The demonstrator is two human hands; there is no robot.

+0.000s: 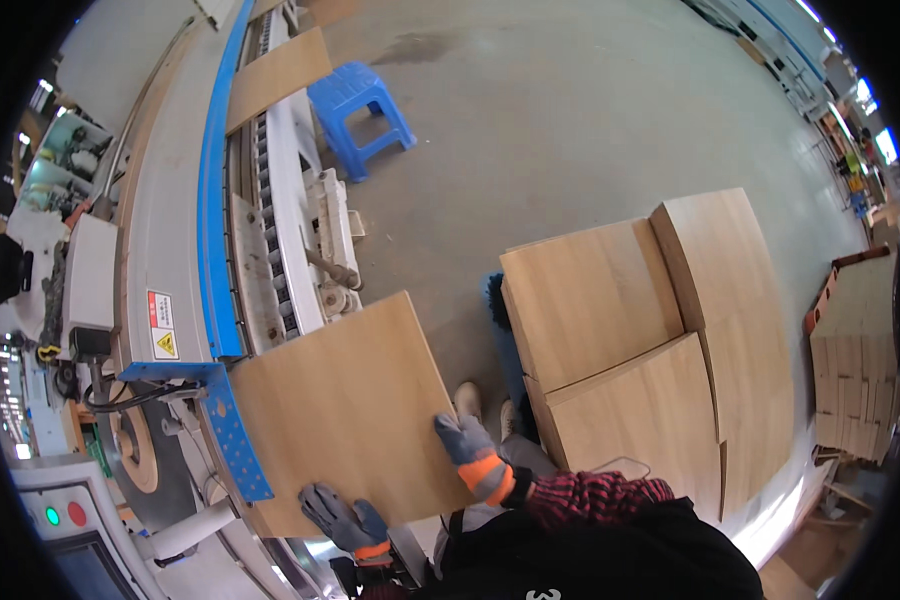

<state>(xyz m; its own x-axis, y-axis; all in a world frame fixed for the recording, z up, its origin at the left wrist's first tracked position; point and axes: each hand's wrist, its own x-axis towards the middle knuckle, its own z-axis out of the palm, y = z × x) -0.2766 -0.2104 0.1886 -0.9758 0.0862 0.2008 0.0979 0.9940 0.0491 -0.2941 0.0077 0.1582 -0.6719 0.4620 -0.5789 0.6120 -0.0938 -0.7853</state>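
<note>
A light-brown wood-grain board [355, 405] lies at the front end of a machine, its left edge against a blue perforated plate. My left hand [338, 516], in a grey glove with an orange cuff, rests on the board's near edge with fingers stretched out. The right hand [467, 447], gloved the same way, grips the board's right edge; the fingers under the board are hidden. Farther along the machine, another wood-grain board [280, 78] sits on the conveyor rail [288, 190].
Stacks of wood-grain boards [620, 300] stand to my right. A blue stool [355, 95] is beside the rail. At lower left is a control panel [60, 520] with a green light and a red button. More stacked boards [855, 370] stand at far right.
</note>
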